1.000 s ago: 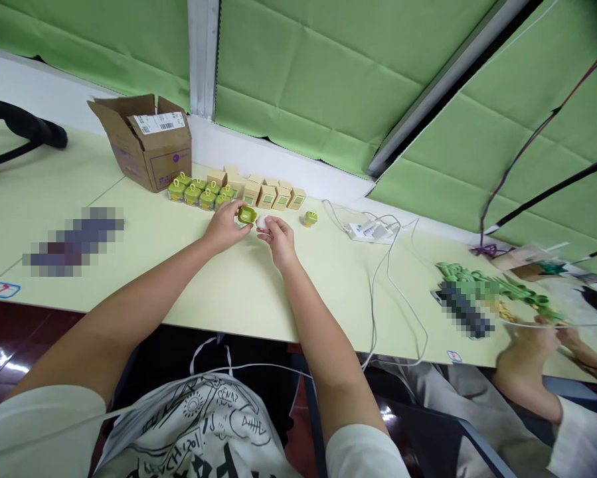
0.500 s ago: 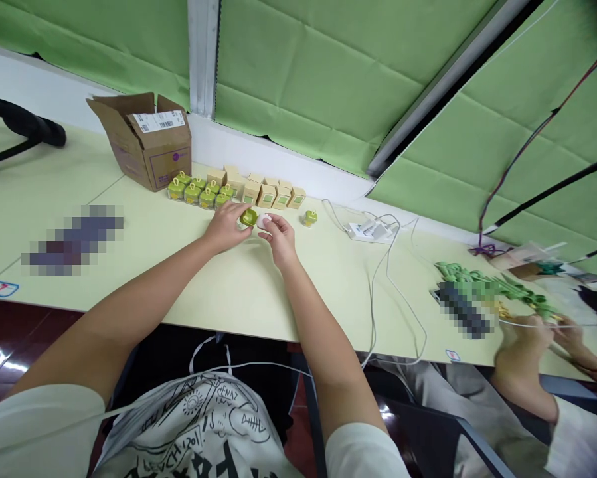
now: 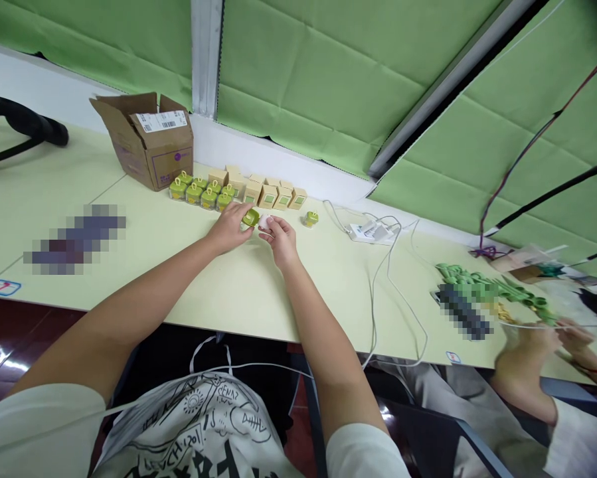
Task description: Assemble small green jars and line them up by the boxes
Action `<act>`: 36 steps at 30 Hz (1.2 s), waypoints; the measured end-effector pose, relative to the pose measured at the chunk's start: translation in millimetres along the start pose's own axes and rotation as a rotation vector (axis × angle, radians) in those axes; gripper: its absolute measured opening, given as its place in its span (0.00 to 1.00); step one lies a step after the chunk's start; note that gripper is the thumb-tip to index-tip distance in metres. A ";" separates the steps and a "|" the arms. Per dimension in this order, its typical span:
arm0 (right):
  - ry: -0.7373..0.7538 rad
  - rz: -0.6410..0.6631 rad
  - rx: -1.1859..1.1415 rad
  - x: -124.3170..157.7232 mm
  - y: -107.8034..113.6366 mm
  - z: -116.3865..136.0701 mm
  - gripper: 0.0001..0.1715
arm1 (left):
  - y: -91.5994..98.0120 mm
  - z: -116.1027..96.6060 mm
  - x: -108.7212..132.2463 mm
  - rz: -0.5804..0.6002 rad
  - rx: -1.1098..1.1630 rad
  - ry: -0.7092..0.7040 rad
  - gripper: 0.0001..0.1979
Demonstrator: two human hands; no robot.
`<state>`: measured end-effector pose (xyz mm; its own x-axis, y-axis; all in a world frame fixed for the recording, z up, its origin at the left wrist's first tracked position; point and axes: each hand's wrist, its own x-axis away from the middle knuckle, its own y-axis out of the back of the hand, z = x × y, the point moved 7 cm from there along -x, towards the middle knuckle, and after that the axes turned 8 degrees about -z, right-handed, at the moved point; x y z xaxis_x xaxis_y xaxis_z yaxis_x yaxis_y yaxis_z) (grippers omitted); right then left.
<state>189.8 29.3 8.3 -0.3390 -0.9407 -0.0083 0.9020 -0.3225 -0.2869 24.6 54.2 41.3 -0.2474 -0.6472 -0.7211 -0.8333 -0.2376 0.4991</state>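
Observation:
My left hand (image 3: 228, 228) is closed around a small green-topped container (image 3: 251, 218), its green side turned toward my right hand. Between the thumb and fingers of my right hand (image 3: 281, 240) is a small white rounded piece (image 3: 265, 221), held just beside the container. I cannot tell whether the two touch. Behind my left hand stand several small clear containers with green looped lids (image 3: 193, 192) in rows. Another green-lidded container (image 3: 311, 218) sits alone to the right of my hands.
Several small tan boxes (image 3: 268, 196) line the wall side. An open cardboard carton (image 3: 151, 143) stands at the left. A power strip (image 3: 370, 232) with white cables lies to the right. Farther right, a co-worker's hands (image 3: 537, 340) are near green pieces (image 3: 492, 285).
My hands stay almost in place, and the white piece is turned slightly in my right fingers. The view has shifted a little. The co-worker's hands have moved slightly.

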 end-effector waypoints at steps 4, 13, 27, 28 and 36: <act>-0.025 -0.011 -0.023 -0.3 -0.3 -2.7 0.20 | -0.4 -0.8 -0.8 0.009 0.005 -0.037 0.29; 0.041 -0.025 0.037 0.9 1.0 3.8 0.22 | 4.3 -10.4 -1.7 0.014 -0.041 -0.072 0.32; 0.122 0.012 0.109 6.3 -4.6 8.1 0.25 | -4.1 -22.9 4.9 0.166 -0.150 -0.083 0.34; 0.121 0.023 0.111 6.8 -5.6 7.8 0.25 | -4.8 -23.2 5.3 0.175 -0.149 -0.082 0.34; 0.163 0.134 0.159 9.0 -13.6 7.4 0.29 | -7.5 -19.3 6.3 0.189 -0.068 -0.054 0.38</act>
<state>176.4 24.4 19.1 -0.2406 -0.9509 -0.1945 0.9681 -0.2206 -0.1187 38.9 38.0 42.3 -0.4240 -0.6452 -0.6356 -0.7347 -0.1653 0.6579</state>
